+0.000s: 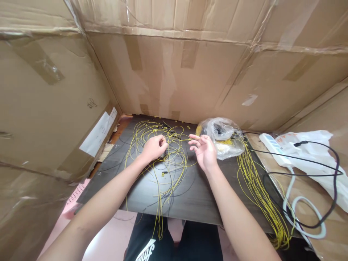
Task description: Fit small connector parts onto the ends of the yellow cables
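A dark board (201,203) lies across my lap inside cardboard walls. On its far left is a loose tangle of thin yellow wires (174,159) mixed with a few black ones. My left hand (154,147) is closed in a loose fist over this tangle, pinching a yellow wire. That wire runs right to my right hand (204,150), which hovers palm-up with fingers apart, its thumb and forefinger tips holding the wire's end. Just right of this hand sits a clear plastic bag (224,136) with dark and yellow parts inside.
A long bundle of yellow wires (261,195) trails down the board's right side. A white power strip (273,145) with white and black cables and a white plastic sheet (320,156) lie at the right. Small yellow bits (187,127) dot the far edge. Cardboard walls (190,72) surround everything.
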`<action>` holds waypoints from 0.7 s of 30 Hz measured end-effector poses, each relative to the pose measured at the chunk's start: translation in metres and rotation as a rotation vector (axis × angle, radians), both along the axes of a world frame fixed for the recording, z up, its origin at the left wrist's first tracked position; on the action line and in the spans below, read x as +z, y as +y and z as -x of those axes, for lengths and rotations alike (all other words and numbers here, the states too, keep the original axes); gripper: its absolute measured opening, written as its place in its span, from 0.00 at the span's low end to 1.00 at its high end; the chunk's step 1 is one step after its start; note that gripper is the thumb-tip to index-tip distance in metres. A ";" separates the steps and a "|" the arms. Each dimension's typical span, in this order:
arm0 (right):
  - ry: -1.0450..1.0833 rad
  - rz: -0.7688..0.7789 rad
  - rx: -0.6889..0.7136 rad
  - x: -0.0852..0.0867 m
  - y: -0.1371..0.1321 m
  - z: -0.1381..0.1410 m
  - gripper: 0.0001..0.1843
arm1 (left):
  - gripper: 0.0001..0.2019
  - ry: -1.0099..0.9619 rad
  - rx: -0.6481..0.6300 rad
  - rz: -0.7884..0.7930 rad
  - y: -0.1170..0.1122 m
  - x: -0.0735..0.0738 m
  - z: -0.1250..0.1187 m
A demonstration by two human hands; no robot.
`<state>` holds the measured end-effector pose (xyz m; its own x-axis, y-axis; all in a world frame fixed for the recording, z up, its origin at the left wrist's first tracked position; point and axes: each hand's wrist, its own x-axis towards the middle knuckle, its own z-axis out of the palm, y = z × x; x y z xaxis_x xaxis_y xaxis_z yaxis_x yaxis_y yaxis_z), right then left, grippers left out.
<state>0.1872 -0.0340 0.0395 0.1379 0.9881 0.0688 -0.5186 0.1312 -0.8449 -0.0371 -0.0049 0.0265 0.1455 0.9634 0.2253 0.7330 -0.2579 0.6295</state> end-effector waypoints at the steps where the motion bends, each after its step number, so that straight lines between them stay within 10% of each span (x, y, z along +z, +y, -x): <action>1: 0.066 0.013 0.009 0.004 0.001 -0.005 0.09 | 0.05 0.022 0.011 0.003 0.001 0.001 0.001; 10: 0.221 -0.062 -0.014 0.041 -0.005 -0.063 0.03 | 0.05 0.115 0.087 -0.045 0.009 -0.002 0.014; 21: -0.047 -0.189 -0.579 0.120 -0.035 -0.141 0.14 | 0.06 0.017 0.092 -0.091 0.017 -0.014 0.019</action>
<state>0.3282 -0.0691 0.1592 0.6415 0.7236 0.2546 -0.2806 0.5303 -0.8000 -0.0557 0.0125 0.0130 0.0623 0.9484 0.3108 0.7663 -0.2450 0.5940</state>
